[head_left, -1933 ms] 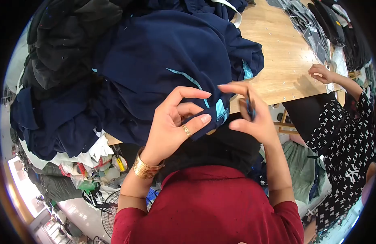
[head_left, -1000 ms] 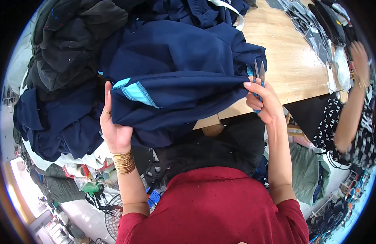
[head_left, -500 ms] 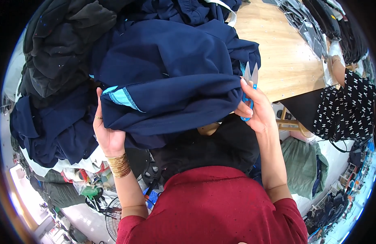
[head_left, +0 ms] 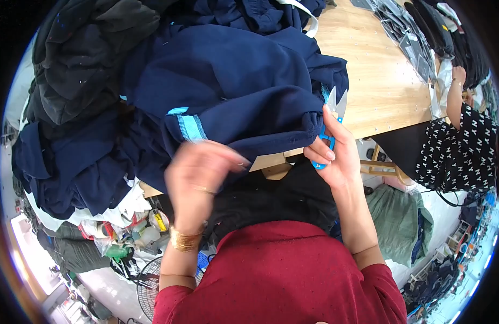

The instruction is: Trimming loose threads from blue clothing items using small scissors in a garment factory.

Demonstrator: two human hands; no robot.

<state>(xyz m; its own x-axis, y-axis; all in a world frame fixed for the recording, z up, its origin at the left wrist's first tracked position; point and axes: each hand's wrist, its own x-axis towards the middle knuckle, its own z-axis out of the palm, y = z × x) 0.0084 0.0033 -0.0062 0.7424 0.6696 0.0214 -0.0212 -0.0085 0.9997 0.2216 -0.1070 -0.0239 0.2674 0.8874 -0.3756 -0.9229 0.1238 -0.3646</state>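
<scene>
A dark navy garment (head_left: 233, 70) with light-blue seam pieces is spread over the near edge of the table. My right hand (head_left: 340, 154) is closed around blue-handled thread snips (head_left: 342, 106), blades pointing away from me and apart. Its thumb and fingers also pinch the right end of a navy fold. Smeared by motion, my left hand (head_left: 192, 175) is over the near edge of the garment, just below a light-blue strip (head_left: 191, 127). Whether it grips the cloth cannot be made out.
Dark grey cloth (head_left: 93, 54) and more navy garments (head_left: 71, 167) are heaped on the left. On the right, the wooden tabletop (head_left: 368, 70) carries stacked grey tags (head_left: 411, 51). A co-worker in a patterned black top (head_left: 454, 151) is there. A fan (head_left: 152, 286) stands low left.
My left hand has left the garment's left end and moved right, toward me. That end has dropped back and the fold has narrowed. My right hand keeps the snips, slightly lower.
</scene>
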